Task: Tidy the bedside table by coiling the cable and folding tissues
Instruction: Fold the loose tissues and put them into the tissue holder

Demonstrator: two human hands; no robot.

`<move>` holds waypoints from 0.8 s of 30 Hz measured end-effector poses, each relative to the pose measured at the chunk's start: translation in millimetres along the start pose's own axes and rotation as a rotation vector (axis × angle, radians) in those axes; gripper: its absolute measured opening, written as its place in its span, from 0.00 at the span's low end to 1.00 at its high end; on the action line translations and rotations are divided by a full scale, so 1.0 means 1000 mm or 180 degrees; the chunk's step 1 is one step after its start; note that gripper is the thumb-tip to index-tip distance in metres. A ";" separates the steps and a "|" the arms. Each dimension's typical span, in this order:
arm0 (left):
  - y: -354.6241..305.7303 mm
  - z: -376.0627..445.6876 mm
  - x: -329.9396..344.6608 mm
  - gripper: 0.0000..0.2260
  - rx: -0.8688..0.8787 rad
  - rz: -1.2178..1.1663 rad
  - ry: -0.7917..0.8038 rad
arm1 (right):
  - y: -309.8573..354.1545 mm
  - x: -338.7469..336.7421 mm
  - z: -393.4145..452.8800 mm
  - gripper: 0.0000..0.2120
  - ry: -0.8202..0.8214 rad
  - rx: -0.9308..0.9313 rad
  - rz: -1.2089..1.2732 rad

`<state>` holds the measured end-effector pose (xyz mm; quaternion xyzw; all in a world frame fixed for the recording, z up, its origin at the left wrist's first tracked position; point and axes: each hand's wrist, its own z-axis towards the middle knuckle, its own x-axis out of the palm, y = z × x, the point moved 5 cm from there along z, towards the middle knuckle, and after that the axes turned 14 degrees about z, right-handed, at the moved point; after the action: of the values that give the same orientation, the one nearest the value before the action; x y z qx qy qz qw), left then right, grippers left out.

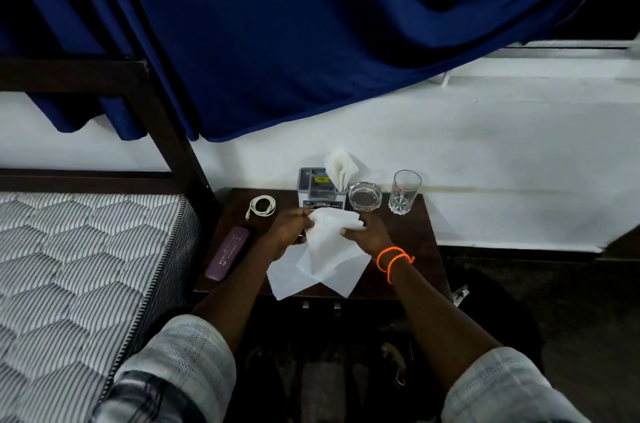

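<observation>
Tissue [325, 249] at frame centre, draped over the bench [408, 242] front edge: thin, limp, easily torn; best taken at corners or edges. Left hand [289, 226] pinches its upper left edge, fingers curled. Right hand [367, 230] holds the upper right edge, fingers bent. Cable [262, 206] lies coiled, upper left of bench.

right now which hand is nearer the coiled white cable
Left. The left hand grips the tissue just right of and in front of the coiled cable. The right hand holds the tissue's other side, farther off, in front of the glass ashtray.
</observation>
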<state>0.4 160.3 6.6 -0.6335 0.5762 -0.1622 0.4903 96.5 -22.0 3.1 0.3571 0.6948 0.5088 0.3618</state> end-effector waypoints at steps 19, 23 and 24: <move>0.030 -0.001 0.013 0.10 -0.0108 -0.0496 -0.0405 | -0.013 -0.005 0.007 0.13 -0.0482 0.0375 0.0768; 0.037 0.002 0.013 0.10 -0.0209 -0.0554 -0.0480 | -0.019 -0.007 0.006 0.16 -0.0484 0.0481 0.0752; 0.039 0.002 0.013 0.11 -0.0249 -0.0556 -0.0487 | -0.021 -0.007 0.005 0.16 -0.0482 0.0570 0.0817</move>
<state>-16.7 155.7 -30.9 -0.7105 0.4856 -0.1328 0.4917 101.6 -30.3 -17.7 0.5109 0.6568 0.4586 0.3120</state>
